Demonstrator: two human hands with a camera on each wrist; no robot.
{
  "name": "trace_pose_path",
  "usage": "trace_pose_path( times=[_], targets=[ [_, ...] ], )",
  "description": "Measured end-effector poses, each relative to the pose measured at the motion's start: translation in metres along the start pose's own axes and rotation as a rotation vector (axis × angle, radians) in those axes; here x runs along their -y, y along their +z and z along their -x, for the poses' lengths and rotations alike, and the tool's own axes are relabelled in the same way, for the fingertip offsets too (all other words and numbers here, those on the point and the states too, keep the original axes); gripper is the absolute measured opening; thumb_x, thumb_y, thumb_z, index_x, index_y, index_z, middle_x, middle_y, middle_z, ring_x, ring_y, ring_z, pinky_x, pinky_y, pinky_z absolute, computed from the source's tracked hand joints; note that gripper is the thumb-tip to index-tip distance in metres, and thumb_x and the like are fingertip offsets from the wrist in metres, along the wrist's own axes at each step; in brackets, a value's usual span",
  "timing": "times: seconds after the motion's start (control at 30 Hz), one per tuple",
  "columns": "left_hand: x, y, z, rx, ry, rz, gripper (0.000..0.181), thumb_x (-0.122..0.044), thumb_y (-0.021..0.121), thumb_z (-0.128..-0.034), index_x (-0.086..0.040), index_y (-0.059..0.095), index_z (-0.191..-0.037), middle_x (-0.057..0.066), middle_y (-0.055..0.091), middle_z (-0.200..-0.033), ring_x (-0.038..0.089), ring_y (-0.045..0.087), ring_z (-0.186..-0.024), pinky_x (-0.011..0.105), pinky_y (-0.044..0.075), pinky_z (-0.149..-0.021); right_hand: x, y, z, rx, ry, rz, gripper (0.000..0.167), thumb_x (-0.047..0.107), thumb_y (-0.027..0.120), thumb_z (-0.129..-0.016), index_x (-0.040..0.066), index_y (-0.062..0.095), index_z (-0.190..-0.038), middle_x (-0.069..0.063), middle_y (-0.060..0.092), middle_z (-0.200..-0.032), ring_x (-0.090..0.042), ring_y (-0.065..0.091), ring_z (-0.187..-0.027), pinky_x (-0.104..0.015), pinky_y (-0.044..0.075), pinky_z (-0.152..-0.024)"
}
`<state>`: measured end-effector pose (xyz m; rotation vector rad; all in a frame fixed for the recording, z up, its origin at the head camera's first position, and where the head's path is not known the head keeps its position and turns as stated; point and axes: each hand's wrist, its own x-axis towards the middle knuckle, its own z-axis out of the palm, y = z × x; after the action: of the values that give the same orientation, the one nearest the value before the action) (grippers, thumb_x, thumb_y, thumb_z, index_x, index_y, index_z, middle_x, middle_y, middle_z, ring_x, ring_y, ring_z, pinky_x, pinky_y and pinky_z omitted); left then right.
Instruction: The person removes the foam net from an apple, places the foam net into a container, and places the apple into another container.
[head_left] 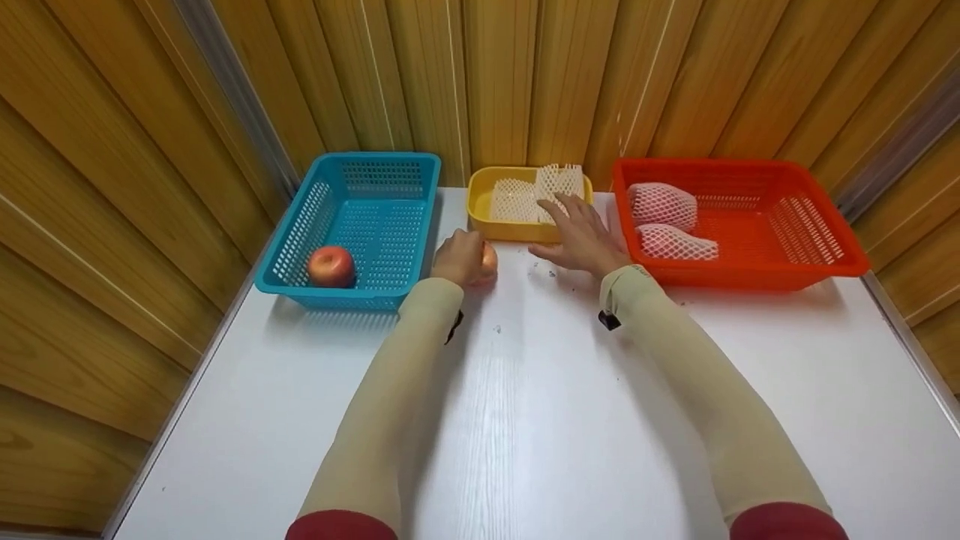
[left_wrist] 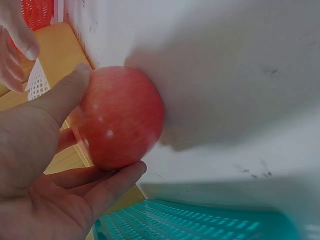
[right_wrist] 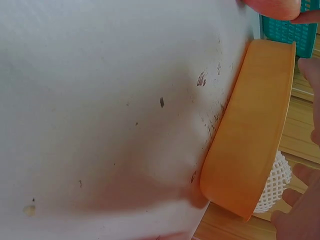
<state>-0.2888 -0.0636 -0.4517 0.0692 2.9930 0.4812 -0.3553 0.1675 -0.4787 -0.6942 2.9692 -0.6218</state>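
My left hand (head_left: 458, 257) holds a red apple (left_wrist: 120, 117), thumb on one side and fingers curled round the other, between the blue basket and the yellow container. Over the front right of the yellow container (head_left: 517, 231) my right hand (head_left: 583, 238) reaches with spread fingers. White foam net sleeves (head_left: 514, 199) lie in that container, one sticking up over its rim. In the right wrist view the fingers (right_wrist: 305, 195) are close to a net sleeve (right_wrist: 274, 185); whether they touch it I cannot tell.
A blue basket (head_left: 352, 301) at the left has one apple (head_left: 331, 267) in its front corner. The red basket (head_left: 750, 274) at the right contains two net-wrapped fruits (head_left: 664, 206). Wood-panel walls (head_left: 502, 82) stand behind the white table (head_left: 525, 420).
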Motion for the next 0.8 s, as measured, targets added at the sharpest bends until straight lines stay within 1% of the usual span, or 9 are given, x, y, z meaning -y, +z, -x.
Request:
trace_pose_path(
  times=[0.1,0.3,0.37,0.47,0.6,0.8],
  targets=[
    [0.000,0.001,-0.001,0.002,0.011,-0.011,0.028,-0.015,0.077,-0.0895,-0.004,0.074,-0.115,0.012,0.067,-0.094,0.027,0.063,-0.087,0.034,0.057,-0.084,0.001,0.004,0.003,0.013,-0.022,-0.002,0.096,0.064,0.073,-0.084,0.036,0.025,-0.163,-0.006,0.012,-0.171,-0.035,0.005,-0.157,-0.066,0.010,-0.122],
    [-0.001,-0.001,-0.002,0.005,0.004,-0.019,0.026,-0.016,0.077,-0.0887,-0.005,0.074,-0.112,0.013,0.067,-0.097,0.028,0.063,-0.088,0.036,0.057,-0.086,0.002,0.009,0.003,0.015,-0.063,0.021,0.094,0.061,0.074,-0.085,0.031,0.029,-0.162,-0.010,0.016,-0.170,-0.038,0.008,-0.156,-0.062,0.008,-0.124],
    [-0.001,-0.001,-0.001,0.007,0.006,-0.021,0.026,-0.016,0.077,-0.0885,-0.005,0.073,-0.112,0.014,0.067,-0.099,0.028,0.063,-0.089,0.037,0.058,-0.088,0.004,0.011,0.003,0.015,-0.065,0.016,0.093,0.060,0.074,-0.086,0.030,0.030,-0.161,-0.010,0.017,-0.170,-0.039,0.009,-0.156,-0.063,0.009,-0.123],
    [-0.001,-0.002,0.000,0.022,0.012,-0.017,0.030,-0.016,0.078,-0.0881,-0.006,0.071,-0.115,0.013,0.067,-0.100,0.028,0.063,-0.090,0.038,0.057,-0.090,0.005,0.011,0.003,0.020,-0.059,0.009,0.093,0.060,0.075,-0.086,0.032,0.029,-0.161,-0.009,0.016,-0.170,-0.039,0.008,-0.156,-0.065,0.011,-0.122],
    [-0.001,-0.004,0.001,0.056,0.018,0.010,0.033,-0.015,0.080,-0.0868,-0.007,0.068,-0.117,0.011,0.065,-0.099,0.028,0.062,-0.089,0.037,0.057,-0.087,0.007,0.011,0.003,0.034,-0.053,0.018,0.094,0.061,0.074,-0.086,0.033,0.027,-0.162,-0.008,0.015,-0.171,-0.038,0.008,-0.156,-0.066,0.014,-0.121],
    [-0.001,-0.009,0.000,0.097,0.029,0.025,0.029,-0.015,0.081,-0.0862,-0.008,0.069,-0.113,0.009,0.064,-0.095,0.027,0.062,-0.087,0.035,0.054,-0.079,0.008,0.012,0.003,0.038,-0.063,0.016,0.094,0.061,0.074,-0.086,0.032,0.028,-0.162,-0.008,0.015,-0.171,-0.040,0.009,-0.155,-0.068,0.015,-0.120]
  ],
)
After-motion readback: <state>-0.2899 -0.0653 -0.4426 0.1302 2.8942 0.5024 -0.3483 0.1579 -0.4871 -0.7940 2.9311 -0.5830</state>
